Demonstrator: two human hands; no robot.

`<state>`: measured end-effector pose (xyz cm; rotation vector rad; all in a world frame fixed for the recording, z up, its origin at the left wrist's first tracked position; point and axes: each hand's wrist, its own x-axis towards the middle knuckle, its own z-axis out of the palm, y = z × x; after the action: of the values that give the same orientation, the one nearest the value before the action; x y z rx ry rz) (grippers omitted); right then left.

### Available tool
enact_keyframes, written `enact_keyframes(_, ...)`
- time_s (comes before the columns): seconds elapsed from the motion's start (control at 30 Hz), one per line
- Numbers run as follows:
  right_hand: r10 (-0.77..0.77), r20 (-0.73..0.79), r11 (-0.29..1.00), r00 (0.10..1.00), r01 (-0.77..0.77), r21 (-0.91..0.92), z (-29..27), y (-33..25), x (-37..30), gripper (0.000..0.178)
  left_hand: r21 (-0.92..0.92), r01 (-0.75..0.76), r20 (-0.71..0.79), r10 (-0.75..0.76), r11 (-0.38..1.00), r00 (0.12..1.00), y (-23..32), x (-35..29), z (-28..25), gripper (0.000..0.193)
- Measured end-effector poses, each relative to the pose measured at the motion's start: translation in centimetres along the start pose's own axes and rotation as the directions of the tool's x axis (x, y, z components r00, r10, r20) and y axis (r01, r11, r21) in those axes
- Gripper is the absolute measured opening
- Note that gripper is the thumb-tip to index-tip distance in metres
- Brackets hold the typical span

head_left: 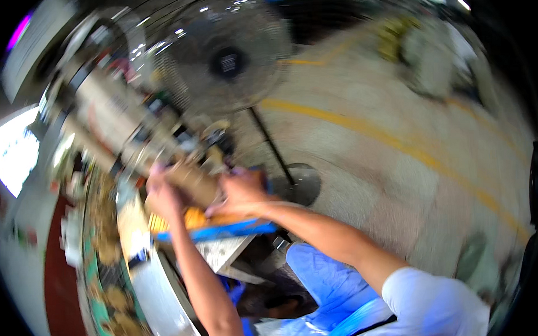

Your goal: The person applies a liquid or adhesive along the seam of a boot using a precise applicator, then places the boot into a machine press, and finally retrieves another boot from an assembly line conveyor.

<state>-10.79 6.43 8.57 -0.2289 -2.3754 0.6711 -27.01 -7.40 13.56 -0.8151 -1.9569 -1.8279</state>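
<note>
While a brown piece (pixel 194 184) lies between them, the left hand (pixel 165 195) and right hand (pixel 243 191), partly curled, grip its sides.

Motion blur, glare at left

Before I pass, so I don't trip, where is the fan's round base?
The round base is on the floor in the head view, right of the right hand, below the dark pole.

left hand (pixel 165 195) and right hand (pixel 243 189) blurred; brown piece (pixel 195 185) between them partly hidden; small parts (pixel 221 141) just beyond grip indistinct.
</note>
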Motion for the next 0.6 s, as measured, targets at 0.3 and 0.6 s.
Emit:
enact_keyframes(0.3, 0.065, 0.176, 0.98, 0.982, -0.096, 0.174, -2.9, 2.1, -1.8, 0.089, -0.64, -0.313, -0.554, -0.139, 0.702, 0.821, 8.1, -7.6, -2.9, 0.045)
enact_keyframes(0.6, 0.087, 0.157, 0.958, 0.984, -0.126, 0.257, -1.1, 3.1, -1.3, 0.083, -0.402, 0.139, -0.298, -0.273, 0.905, 0.914, 0.9, -14.8, -29.1, 0.032)
